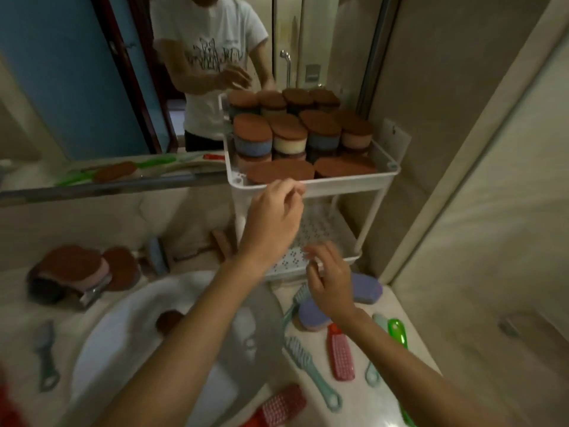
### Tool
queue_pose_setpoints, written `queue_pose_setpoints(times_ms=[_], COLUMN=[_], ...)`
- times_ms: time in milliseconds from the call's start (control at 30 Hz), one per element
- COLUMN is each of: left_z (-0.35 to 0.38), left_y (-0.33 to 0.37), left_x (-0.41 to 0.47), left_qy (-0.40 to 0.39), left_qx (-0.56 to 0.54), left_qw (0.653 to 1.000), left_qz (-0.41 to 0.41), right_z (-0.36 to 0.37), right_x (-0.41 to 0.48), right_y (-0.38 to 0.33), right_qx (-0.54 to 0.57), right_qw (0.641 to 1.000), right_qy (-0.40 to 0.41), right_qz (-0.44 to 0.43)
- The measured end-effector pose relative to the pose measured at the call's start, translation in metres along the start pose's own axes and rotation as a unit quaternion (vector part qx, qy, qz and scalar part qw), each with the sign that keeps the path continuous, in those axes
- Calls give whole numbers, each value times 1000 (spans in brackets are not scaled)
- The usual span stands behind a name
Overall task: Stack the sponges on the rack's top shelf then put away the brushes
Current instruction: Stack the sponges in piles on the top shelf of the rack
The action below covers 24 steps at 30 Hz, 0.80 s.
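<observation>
A white two-shelf rack (pixel 348 186) stands at the back right of the counter. Several brown-topped sponges (pixel 278 172) fill its top shelf in stacks. My left hand (pixel 272 220) hovers just below the top shelf's front rim, fingers loosely curled, holding nothing. My right hand (pixel 331 285) hangs over the lower perforated shelf (pixel 311 235), fingers loosely bent and empty. More sponges (pixel 80 269) lie at the sink's left by the tap. Two purple sponges (pixel 311 315) sit under my right hand. A pink brush (pixel 340 354), a teal brush (pixel 311 368) and a green brush (pixel 397 331) lie on the counter.
A white sink (pixel 129 322) takes up the middle, with a brown sponge (pixel 167 322) in it. A grey-green brush (pixel 46 355) lies at the left, a red-pink brush (pixel 281 405) at the front. A mirror (pixel 92 87) is behind, a wall (pixel 462 149) on the right.
</observation>
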<state>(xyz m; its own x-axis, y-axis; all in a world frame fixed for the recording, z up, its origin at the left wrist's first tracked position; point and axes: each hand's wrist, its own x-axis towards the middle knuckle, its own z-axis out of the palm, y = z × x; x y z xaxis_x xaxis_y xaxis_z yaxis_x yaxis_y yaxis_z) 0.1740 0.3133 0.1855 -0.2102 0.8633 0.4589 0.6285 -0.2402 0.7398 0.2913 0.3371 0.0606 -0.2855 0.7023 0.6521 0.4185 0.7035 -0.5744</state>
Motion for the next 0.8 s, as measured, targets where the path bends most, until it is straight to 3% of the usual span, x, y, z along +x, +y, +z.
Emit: queue_pose_setpoints(times_ms=[67,167,233,367,500,600,700,767,800], left_z=[9,25,32,37,36,30,27,30,32], left_y=[-18,-48,-65,-82,-85,-85,-85,-85,-85], left_x=[-33,-69,-89,-115,-119,-115,-110,-106,-105], left_qy=[-21,-70,-102,-139,-153,-157,-179,-202,-215], left_qx=[-7,1,7,31,33,28,41,39,32], left_qw=[999,987,974,953,945,944,941,939,937], left_qz=[-40,-144,-203,-268,-286,-289,-284,-275,-272], right_z=[11,22,25,30,34,28,18,11,6], right_x=[-30,-62,-73,-71,-63,-61,-52,-42,-37], right_y=[20,51,60,68,72,68,57,48,42], right_qx=[-42,-195,-272,-355,-369,-319,-221,-96,-2], right_qw=[982,858,795,764,770,849,926,935,919], right_qy=[-163,-429,-497,-512,-500,-389,-235,-187,-183], right_qz=[90,204,214,167,146,160,199,286,349])
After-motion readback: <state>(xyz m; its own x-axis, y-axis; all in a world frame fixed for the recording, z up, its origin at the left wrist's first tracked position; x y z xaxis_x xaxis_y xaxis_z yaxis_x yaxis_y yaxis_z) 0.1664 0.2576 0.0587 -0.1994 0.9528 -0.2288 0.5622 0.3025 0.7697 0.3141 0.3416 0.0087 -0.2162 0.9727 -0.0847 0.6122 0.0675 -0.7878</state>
